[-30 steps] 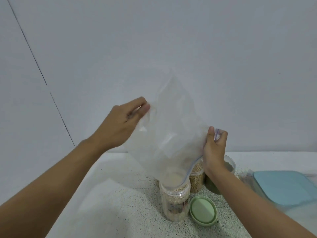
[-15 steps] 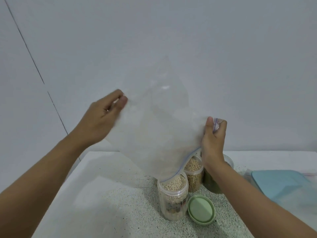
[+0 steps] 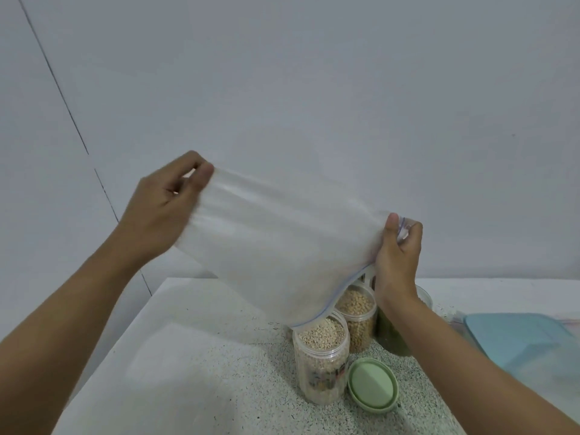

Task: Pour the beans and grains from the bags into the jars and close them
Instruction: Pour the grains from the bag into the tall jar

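Observation:
I hold a clear zip bag (image 3: 282, 246) in the air above the jars; it looks empty. My left hand (image 3: 163, 208) pinches its bottom corner, raised to the left. My right hand (image 3: 397, 255) grips the zip edge, whose open mouth hangs just over the nearest jar (image 3: 320, 356). That clear jar is full of pale grains and has no lid. Behind it stands a second lidless jar (image 3: 357, 318) of tan beans. A third jar (image 3: 390, 334) with dark green contents is partly hidden by my right wrist. A green lid (image 3: 372, 384) lies flat beside the nearest jar.
The jars stand on a speckled white counter (image 3: 204, 372) against a plain wall. A light blue lidded container (image 3: 514, 337) sits at the right, with clear plastic in front of it. The counter's left edge drops off near my left forearm.
My left hand has swung the bag's bottom corner down and to the left, so the bag now stretches flatter. My right hand stayed on the zip edge above the jars.

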The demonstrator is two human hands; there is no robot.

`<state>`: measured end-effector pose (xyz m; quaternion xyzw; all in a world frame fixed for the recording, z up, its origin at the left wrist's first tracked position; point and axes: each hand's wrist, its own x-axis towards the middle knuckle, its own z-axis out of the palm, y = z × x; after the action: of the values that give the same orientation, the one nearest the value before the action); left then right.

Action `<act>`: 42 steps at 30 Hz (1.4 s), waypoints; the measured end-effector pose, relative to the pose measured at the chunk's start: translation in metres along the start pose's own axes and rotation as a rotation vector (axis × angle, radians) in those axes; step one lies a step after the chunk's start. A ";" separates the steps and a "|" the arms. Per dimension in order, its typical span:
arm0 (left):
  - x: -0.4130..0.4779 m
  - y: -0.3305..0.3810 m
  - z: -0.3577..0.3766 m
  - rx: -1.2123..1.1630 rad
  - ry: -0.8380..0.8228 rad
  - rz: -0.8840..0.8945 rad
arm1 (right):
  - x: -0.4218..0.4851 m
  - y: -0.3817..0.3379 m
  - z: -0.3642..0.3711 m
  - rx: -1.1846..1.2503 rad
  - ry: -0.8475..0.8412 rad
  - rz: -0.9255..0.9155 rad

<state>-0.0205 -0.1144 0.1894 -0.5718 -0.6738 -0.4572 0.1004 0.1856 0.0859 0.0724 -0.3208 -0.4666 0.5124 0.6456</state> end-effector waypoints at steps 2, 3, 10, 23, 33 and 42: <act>0.002 0.002 -0.001 0.037 -0.032 0.024 | 0.000 -0.002 -0.001 0.012 0.015 -0.007; 0.002 0.003 -0.001 0.059 -0.057 0.040 | 0.001 -0.002 -0.002 0.018 0.020 -0.002; 0.007 -0.007 0.003 -0.073 -0.076 -0.034 | 0.005 0.001 0.004 0.011 0.028 -0.013; 0.009 0.019 0.011 -0.044 -0.168 0.132 | 0.008 0.011 0.002 0.008 0.037 0.066; 0.009 0.012 -0.002 -0.126 -0.042 0.076 | 0.005 0.006 0.003 -0.037 0.003 0.003; 0.002 -0.013 -0.006 0.044 -0.101 0.020 | 0.008 0.009 0.003 -0.041 0.038 -0.007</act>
<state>-0.0348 -0.1162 0.1875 -0.5984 -0.6822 -0.4119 0.0833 0.1800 0.0959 0.0678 -0.3419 -0.4656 0.4942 0.6497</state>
